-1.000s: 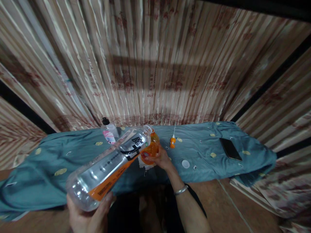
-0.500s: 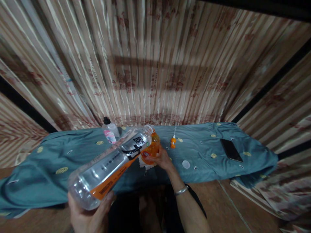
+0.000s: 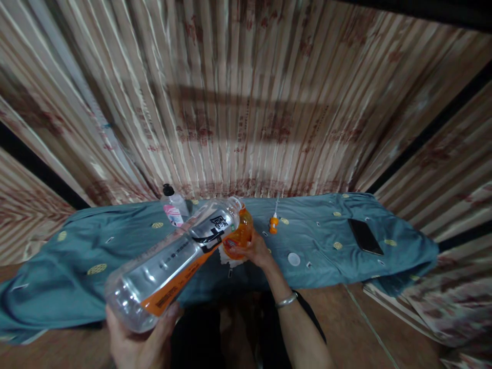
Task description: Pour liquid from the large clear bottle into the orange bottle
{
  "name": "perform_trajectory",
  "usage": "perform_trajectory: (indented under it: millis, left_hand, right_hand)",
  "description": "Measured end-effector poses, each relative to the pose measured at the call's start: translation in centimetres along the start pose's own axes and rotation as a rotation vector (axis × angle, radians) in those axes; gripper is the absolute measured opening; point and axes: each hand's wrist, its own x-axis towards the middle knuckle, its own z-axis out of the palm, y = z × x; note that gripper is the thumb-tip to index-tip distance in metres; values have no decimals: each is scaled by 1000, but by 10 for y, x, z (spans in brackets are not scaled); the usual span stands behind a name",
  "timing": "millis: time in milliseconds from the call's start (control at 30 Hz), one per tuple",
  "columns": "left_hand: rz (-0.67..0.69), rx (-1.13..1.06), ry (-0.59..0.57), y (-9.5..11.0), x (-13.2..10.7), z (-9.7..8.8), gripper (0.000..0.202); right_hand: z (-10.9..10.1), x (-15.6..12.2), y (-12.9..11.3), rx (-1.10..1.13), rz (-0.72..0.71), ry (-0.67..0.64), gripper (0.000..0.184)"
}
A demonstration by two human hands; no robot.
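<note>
The left hand (image 3: 140, 335) has its grip around a big clear plastic bottle (image 3: 177, 261), tipped across the worktop's (image 3: 326, 266) front edge. The right hand (image 3: 253, 251) holds a see-through orange bottle (image 3: 245, 228) mid-worktop. It looks like pouring; next needs both mouths lined up.

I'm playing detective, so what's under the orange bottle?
A white, ragged-edged thing peeks out below the orange bottle, perhaps paper. The bottle covers the rest, so I can't tell whether they touch.
</note>
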Motion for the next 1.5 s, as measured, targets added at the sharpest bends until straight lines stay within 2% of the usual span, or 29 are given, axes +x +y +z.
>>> perform_trajectory:
  millis: [133,300,500,700,767,933,1100,1333,1500]
  left_hand:
    - [-74,-81,39,1,0,1,108]
    - [-54,-68,-26,-3,3,-4,108]
    - [-84,-69,-37,-7,9,-11,102]
    - [-115,-144,-25,5,1,1,82]
    - [-120,-171,-23,8,-1,5,82]
    - [-188,-179,-21,2,9,-1,74]
    - [-225,-184,-26,-8,19,-10,74]
    - [-224,-177,-38,-2,15,-6,74]
    - [-229,-188,-10,-6,19,-9,72]
  right_hand:
    - [-1,-1,-6,-24,6,-6,79]
    - [-2,-2,-10,-38,25,-3,78]
    - [-1,-2,-5,-1,20,-3,79]
    - [-2,-1,-4,-13,11,3,74]
    - [-3,0,-4,-19,8,1,75]
    - [-2,-1,-4,-3,31,-10,81]
    - [-2,-2,-6,-20,30,-1,75]
    - [-3,-1,-9,-39,48,2,76]
    - [-4,-2,-11,-46,26,-17,71]
